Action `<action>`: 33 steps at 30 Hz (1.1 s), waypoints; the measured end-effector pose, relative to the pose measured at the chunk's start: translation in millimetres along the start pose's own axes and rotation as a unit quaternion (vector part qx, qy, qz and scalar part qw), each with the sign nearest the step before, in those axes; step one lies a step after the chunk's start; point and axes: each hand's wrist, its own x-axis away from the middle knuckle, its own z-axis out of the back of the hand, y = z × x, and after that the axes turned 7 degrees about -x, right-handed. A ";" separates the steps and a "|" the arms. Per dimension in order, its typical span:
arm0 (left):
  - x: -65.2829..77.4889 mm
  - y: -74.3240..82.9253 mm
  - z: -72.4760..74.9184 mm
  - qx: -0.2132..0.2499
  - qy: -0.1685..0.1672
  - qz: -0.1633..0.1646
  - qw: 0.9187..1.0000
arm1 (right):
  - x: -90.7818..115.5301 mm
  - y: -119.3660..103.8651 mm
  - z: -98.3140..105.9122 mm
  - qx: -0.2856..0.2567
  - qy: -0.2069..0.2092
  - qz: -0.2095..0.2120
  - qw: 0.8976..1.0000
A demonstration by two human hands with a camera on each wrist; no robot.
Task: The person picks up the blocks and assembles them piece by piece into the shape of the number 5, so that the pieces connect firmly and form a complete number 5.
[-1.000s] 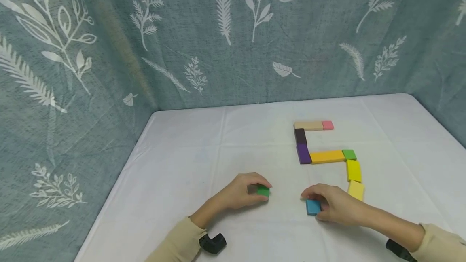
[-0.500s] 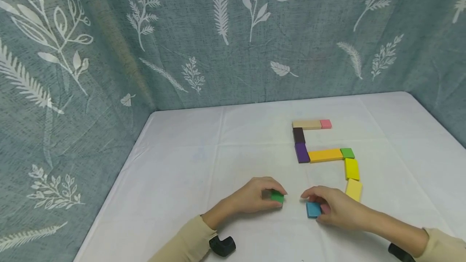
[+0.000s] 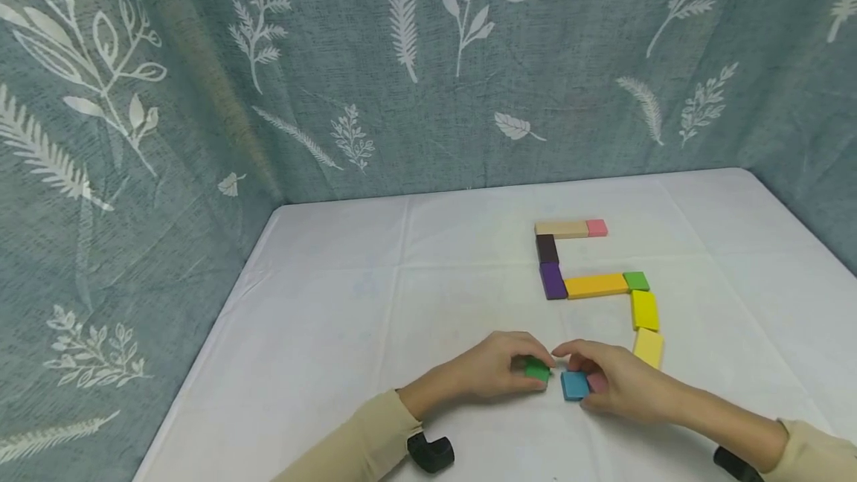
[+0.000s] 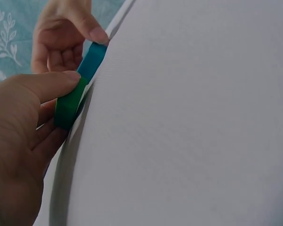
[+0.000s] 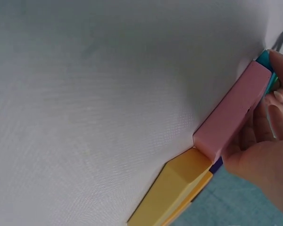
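My left hand pinches a small green block between thumb and fingers, just left of the blue block. In the left wrist view the green block lines up end to end with the blue block. My right hand is curled around the blue block, thumb at its near edge. A pink block lies under that hand, mostly hidden in the head view. The right wrist view shows the long pink block between the blue block and a pale yellow block.
A winding line of flat blocks runs away on the white table: pale yellow, yellow, light green, orange, purple, dark brown, tan and pink-red. A leaf-patterned curtain hangs behind.
My left hand has carried the green block rightward, close up to the blue block. The right hand has stayed nearly in place around the blue block.
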 end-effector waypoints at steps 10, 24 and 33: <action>-7.6 -2.7 -2.2 -0.005 0.001 -0.017 1.000 | -1.0 1.4 -1.8 -0.011 0.015 0.011 1.000; -5.1 1.9 -3.5 -0.008 -0.020 0.014 1.000 | -2.8 3.1 -4.4 -0.014 0.023 0.018 0.999; -4.9 -0.7 -5.6 -0.006 -0.005 -0.004 1.000 | -2.3 6.7 -2.3 -0.014 0.017 0.026 0.999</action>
